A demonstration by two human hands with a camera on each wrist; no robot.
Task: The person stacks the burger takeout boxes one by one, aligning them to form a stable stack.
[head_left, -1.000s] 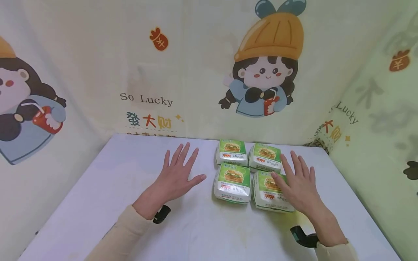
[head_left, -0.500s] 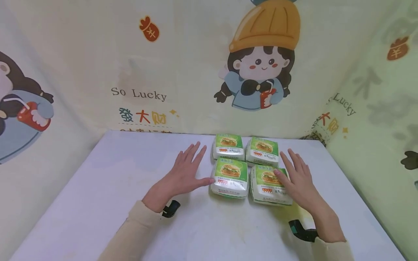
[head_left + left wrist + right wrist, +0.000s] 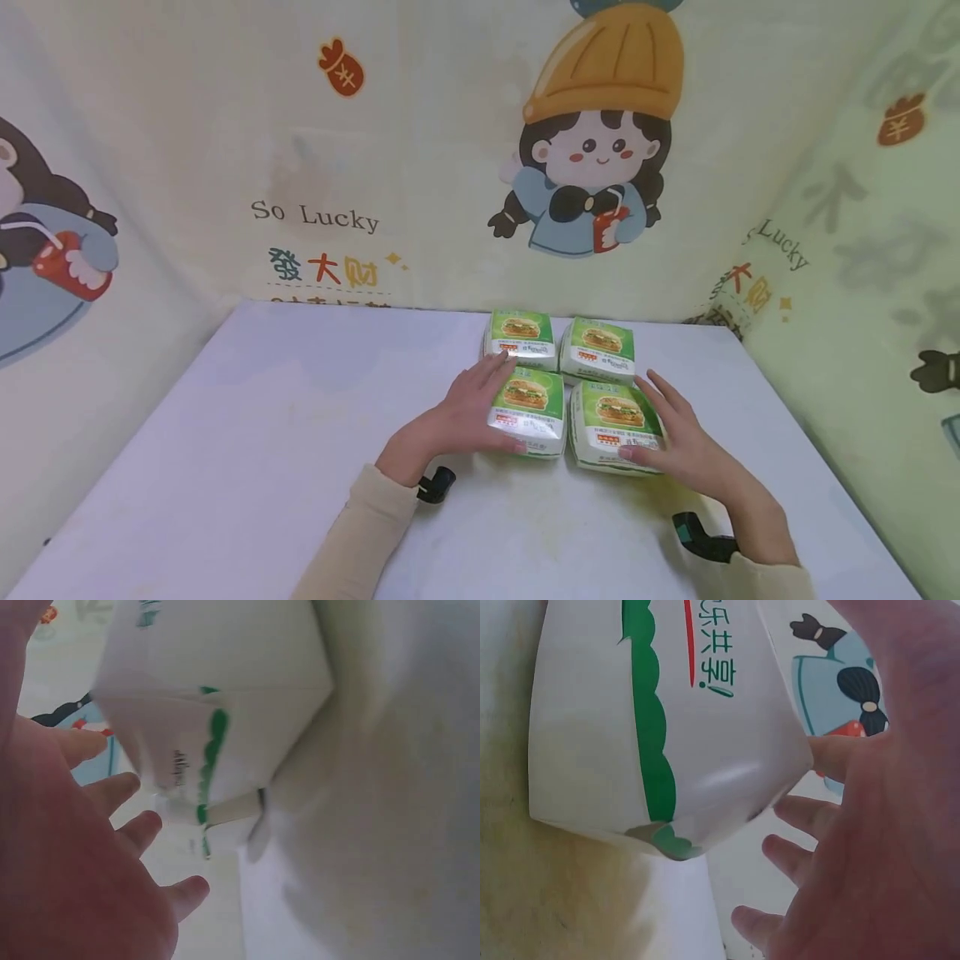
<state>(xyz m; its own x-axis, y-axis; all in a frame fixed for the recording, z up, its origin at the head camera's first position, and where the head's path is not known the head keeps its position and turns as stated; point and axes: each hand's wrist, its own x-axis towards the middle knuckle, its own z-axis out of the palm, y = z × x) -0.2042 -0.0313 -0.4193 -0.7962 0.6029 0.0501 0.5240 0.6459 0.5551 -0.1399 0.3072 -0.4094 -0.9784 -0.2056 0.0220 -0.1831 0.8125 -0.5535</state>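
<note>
Two green-and-white burger boxes stand in front, a left one (image 3: 534, 404) and a right one (image 3: 611, 417). My left hand (image 3: 467, 412) is at the left side of the front left box, its thumb along the near edge and its fingertips by the far corner. In the left wrist view those fingers are extended and spread beside the white box wall (image 3: 225, 645). At the right side of the front right box is my right hand (image 3: 693, 450), its thumb over the near edge. The right wrist view has its extended fingers close to the box's corner (image 3: 712, 750).
Right behind the front pair are two matching boxes, the back left (image 3: 521, 329) and the back right (image 3: 597, 343). All rest on a white table (image 3: 300, 417). A cartoon-printed curtain (image 3: 442, 167) hangs along the table's back and sides.
My left hand has moved right, from beside the boxes to the front left box. My right hand has dropped slightly to the right side of the front right box. The boxes keep their arrangement.
</note>
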